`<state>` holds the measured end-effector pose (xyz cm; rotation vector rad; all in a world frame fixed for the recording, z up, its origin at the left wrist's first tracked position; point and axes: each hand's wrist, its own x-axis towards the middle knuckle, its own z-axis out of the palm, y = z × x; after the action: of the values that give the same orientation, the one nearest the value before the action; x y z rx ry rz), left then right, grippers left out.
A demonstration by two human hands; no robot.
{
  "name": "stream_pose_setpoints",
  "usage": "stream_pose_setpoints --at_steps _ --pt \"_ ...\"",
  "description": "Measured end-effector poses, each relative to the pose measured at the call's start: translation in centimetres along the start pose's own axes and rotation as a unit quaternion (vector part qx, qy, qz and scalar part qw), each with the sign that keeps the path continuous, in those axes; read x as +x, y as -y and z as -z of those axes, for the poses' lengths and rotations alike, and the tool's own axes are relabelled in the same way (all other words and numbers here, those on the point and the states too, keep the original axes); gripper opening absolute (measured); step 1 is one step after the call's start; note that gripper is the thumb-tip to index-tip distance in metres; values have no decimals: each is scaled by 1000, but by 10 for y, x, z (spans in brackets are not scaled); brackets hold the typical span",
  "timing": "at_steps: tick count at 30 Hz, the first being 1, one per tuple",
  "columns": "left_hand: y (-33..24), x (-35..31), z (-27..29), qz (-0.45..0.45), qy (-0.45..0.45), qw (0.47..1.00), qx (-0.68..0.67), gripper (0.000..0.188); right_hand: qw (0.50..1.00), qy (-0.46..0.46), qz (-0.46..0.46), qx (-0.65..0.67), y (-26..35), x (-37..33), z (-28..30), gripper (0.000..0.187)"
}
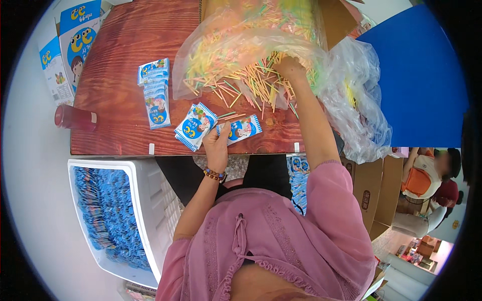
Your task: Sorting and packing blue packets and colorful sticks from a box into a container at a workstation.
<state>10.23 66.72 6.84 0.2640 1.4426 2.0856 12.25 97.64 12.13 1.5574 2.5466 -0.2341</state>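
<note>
A wide reddish-brown wooden table (pixel 125 45) fills the far part of the scene. On its far right side lies a big clear plastic bag (pixel 351 85), open and full of thin coloured straws (pixel 236 65) in yellow, green and pink; many straws spill out on the wood. Near the table, at the left, stands a white plastic crate (pixel 145 210) filled with blue packets (pixel 100 210) in rows. On the table, left of the middle, a short stack of small blue-and-white printed sachets (pixel 155 93) lies flat, and one more such pack (pixel 196 126) is just beside the left hand.

The right hand (pixel 288 67) reaches far into the straw pile, fingers curled down among the straws; if it pinches any, I cannot tell. The left hand (pixel 217 143) is at the near table edge, thumb and fingers pressed on one flat sachet (pixel 243 129). A beaded bracelet (pixel 214 174) is around its wrist.
</note>
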Motion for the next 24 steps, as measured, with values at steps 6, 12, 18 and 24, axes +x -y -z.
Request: stream_pose_setpoints --at_steps 6,12,18,24 --pt "2 -1 0 4 12 1000 0 19 987 -148 51 28 -11 10 -48 30" --pt "-2 -3 0 -12 14 1000 -1 17 974 -185 127 19 -25 -2 -43 25" --pt "-2 -3 -4 -8 10 1000 12 17 975 -191 108 20 -33 -1 -35 36" --pt "-2 -2 1 -14 12 1000 13 17 980 -139 92 106 -61 0 3 38"
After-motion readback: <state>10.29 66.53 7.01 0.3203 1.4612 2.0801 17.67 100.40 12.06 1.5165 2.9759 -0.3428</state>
